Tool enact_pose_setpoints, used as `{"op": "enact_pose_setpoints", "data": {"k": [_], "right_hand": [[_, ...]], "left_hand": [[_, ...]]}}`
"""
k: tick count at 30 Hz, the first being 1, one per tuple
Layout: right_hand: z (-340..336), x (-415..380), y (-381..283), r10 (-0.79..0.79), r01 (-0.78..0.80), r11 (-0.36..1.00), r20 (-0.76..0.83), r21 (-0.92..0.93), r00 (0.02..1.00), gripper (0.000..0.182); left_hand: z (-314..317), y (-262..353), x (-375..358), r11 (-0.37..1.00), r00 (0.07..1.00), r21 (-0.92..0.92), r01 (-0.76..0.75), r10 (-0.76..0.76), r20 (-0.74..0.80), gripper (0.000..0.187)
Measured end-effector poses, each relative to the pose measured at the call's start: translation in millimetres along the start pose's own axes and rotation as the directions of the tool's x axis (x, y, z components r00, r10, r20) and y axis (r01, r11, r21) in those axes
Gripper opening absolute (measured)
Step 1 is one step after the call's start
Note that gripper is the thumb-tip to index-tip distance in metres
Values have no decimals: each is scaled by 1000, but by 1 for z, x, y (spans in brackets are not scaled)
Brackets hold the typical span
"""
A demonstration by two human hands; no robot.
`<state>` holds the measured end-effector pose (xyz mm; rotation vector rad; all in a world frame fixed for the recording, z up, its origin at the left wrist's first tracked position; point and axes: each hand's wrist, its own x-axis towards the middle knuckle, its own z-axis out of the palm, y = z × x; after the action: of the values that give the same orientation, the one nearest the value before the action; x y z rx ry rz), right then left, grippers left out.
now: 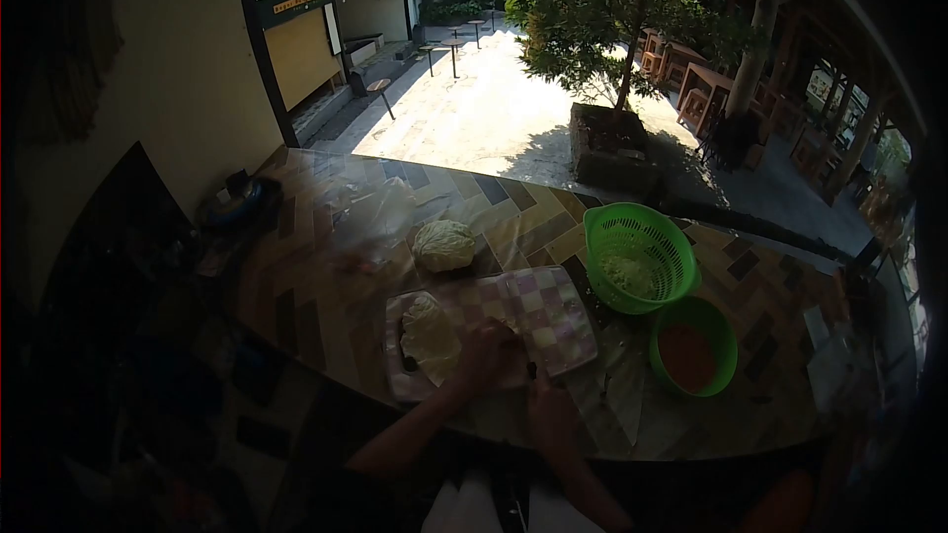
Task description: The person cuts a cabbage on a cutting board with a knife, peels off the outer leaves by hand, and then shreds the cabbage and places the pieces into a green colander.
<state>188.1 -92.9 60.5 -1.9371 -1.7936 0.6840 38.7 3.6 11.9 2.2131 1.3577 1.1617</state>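
A pink and white checkered cutting board (558,321) lies on the patterned table. My left hand (486,355) is closed over its middle, pressing on something pale that the fingers mostly cover. Just to the right, my right hand (549,405) is wrapped round the dark handle of a knife (532,371) at the board's near edge; the blade is hard to make out. A cut piece of cabbage (429,336) rests on the board's left part. Behind the board sits a rounder cabbage (443,245).
A green colander (642,257) with pale shreds stands right of the board. Nearer is a green bowl (694,346) holding something orange-red. Clear plastic (380,212) lies at the back left, and a dark round object (240,199) stands by the wall.
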Motion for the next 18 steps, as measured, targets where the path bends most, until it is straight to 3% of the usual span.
{"op": "enact_pose_setpoints", "data": {"k": [2, 5, 8, 14, 17, 18], "right_hand": [[16, 14, 10, -35, 34, 999, -49, -11, 998, 30], [-10, 30, 15, -165, 160, 980, 27, 120, 986, 30], [-31, 25, 14, -192, 178, 964, 51, 195, 980, 30], [4, -1, 2, 11, -13, 998, 34, 53, 999, 30], [20, 10, 3, -44, 49, 996, -71, 81, 997, 29], [19, 17, 7, -80, 83, 992, -39, 96, 996, 29]], "left_hand": [[2, -2, -1, 1000, 1000, -5, 14, -14, 8, 15], [2, -4, 0, 999, 998, 39, 36, -38, 51, 16], [5, -8, 1, 997, 994, 59, 57, -62, 85, 16], [5, -7, 1, 997, 997, 55, 49, -52, 57, 16], [2, -5, 2, 998, 997, 54, 24, -28, 66, 16], [1, -5, 1, 998, 998, 55, 5, -8, 65, 16]]}}
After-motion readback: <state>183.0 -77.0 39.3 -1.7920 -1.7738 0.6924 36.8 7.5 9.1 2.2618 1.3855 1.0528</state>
